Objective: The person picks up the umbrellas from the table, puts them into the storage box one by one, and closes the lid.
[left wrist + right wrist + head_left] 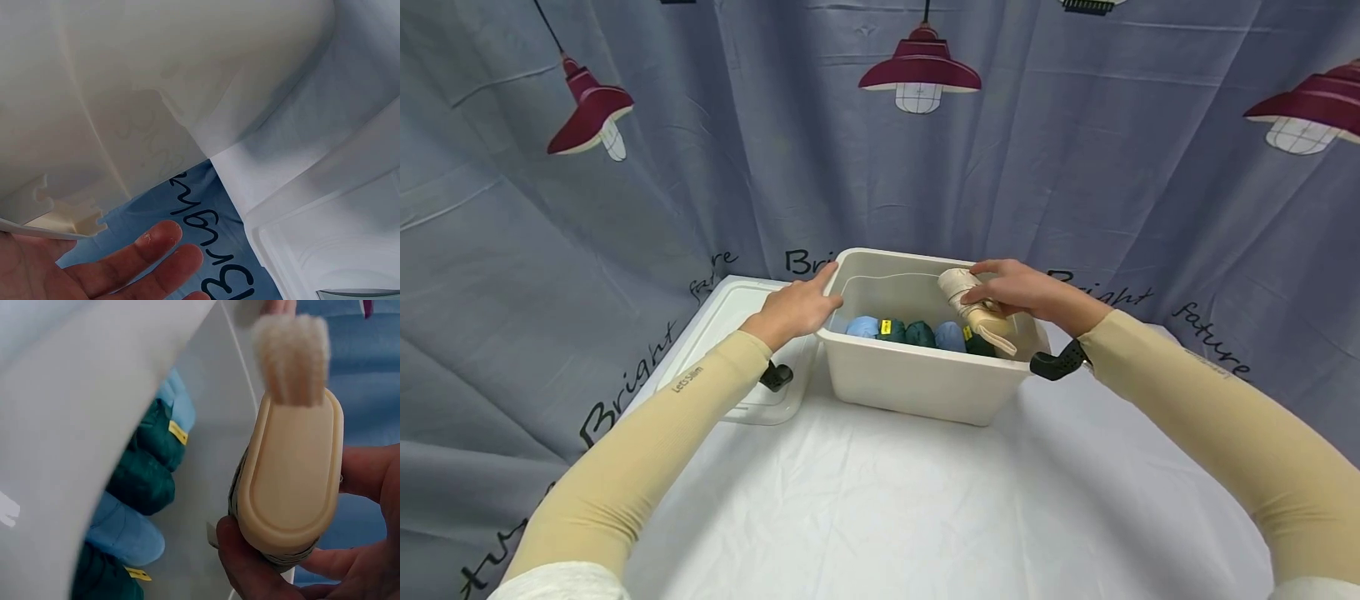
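Observation:
My right hand (1018, 287) grips a cream item (973, 304) over the right part of a white plastic bin (917, 375). In the right wrist view the item (290, 475) has a smooth oval end, dark winding round its side and a blurred pale tuft. Fingers and thumb press on opposite sides of it. At the bin's left end, my left hand (801, 308) touches the rim. Its fingers (134, 253) stretch out loosely below the rim in the left wrist view. Blue and dark green soft rolls (919, 334), some with yellow tags, lie in a row along the bin's near wall.
A white lid (775, 400) lies flat to the left of the bin, partly behind the left forearm. White cloth (910, 500) covers the table. Behind it hangs a grey-blue curtain (775, 167) printed with red lamps and lettering.

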Action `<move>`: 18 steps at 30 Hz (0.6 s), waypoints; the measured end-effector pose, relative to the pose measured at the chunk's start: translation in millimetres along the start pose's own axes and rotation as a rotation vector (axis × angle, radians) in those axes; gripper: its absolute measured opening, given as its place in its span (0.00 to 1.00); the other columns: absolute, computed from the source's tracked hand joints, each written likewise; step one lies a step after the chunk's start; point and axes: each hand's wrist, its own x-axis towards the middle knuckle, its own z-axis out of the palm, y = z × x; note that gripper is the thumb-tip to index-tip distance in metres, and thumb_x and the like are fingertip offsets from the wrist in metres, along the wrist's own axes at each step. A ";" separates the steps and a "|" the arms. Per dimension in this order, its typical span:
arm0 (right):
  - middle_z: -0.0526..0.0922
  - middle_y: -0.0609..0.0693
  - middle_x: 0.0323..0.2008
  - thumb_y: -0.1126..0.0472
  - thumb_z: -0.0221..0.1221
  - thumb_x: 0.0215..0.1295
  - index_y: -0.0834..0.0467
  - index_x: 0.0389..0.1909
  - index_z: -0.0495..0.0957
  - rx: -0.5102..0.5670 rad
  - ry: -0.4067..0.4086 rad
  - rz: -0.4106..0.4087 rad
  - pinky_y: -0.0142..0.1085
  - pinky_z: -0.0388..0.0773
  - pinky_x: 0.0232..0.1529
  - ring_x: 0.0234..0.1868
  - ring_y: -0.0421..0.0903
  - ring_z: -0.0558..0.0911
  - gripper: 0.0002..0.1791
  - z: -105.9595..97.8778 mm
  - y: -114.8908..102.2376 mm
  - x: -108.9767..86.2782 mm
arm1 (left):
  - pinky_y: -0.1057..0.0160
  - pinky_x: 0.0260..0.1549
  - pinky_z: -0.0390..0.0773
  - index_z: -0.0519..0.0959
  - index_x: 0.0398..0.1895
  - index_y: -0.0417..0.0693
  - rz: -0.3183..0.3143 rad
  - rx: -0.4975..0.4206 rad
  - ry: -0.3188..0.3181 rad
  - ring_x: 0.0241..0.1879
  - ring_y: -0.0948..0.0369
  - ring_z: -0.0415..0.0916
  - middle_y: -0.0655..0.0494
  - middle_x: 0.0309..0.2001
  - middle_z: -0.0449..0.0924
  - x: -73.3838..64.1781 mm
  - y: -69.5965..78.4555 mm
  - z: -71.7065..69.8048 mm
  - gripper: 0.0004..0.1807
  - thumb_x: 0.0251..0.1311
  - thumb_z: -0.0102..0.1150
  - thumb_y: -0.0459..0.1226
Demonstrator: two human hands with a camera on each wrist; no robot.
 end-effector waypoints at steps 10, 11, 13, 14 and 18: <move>0.71 0.59 0.56 0.52 0.57 0.70 0.65 0.74 0.58 0.001 -0.124 0.002 0.33 0.77 0.38 0.39 0.43 0.76 0.38 7.3 -10.5 16.6 | 0.47 0.39 0.75 0.38 0.82 0.68 -0.003 -0.001 0.004 0.43 0.49 0.79 0.44 0.57 0.82 0.0 -2.8 1.2 0.40 0.71 0.35 0.57; 0.72 0.58 0.54 0.52 0.57 0.70 0.65 0.73 0.60 0.006 -0.137 0.005 0.33 0.77 0.38 0.37 0.42 0.76 0.36 7.8 -10.8 18.7 | 0.47 0.39 0.75 0.38 0.83 0.68 0.000 -0.002 0.004 0.43 0.49 0.79 0.45 0.56 0.82 0.0 -2.9 1.6 0.40 0.71 0.35 0.57; 0.73 0.55 0.47 0.54 0.57 0.71 0.65 0.69 0.64 0.014 -0.164 0.014 0.33 0.77 0.37 0.34 0.41 0.76 0.31 9.1 -11.4 22.9 | 0.47 0.40 0.75 0.39 0.83 0.68 0.004 -0.001 0.005 0.43 0.49 0.79 0.45 0.56 0.82 0.3 -2.8 2.2 0.40 0.70 0.35 0.57; 0.73 0.54 0.45 0.54 0.57 0.71 0.65 0.67 0.66 0.025 -0.174 0.022 0.33 0.77 0.37 0.34 0.41 0.76 0.29 9.6 -11.3 25.2 | 0.47 0.40 0.75 0.39 0.83 0.67 0.005 -0.001 0.007 0.44 0.49 0.80 0.45 0.57 0.82 0.5 -2.7 2.2 0.40 0.70 0.35 0.57; 0.74 0.50 0.38 0.56 0.57 0.71 0.67 0.58 0.71 0.034 -0.211 0.036 0.33 0.78 0.37 0.31 0.40 0.77 0.22 10.4 -9.7 33.7 | 0.45 0.42 0.76 0.39 0.83 0.68 0.000 0.004 0.013 0.47 0.47 0.80 0.44 0.58 0.81 1.0 -2.9 1.7 0.40 0.71 0.36 0.57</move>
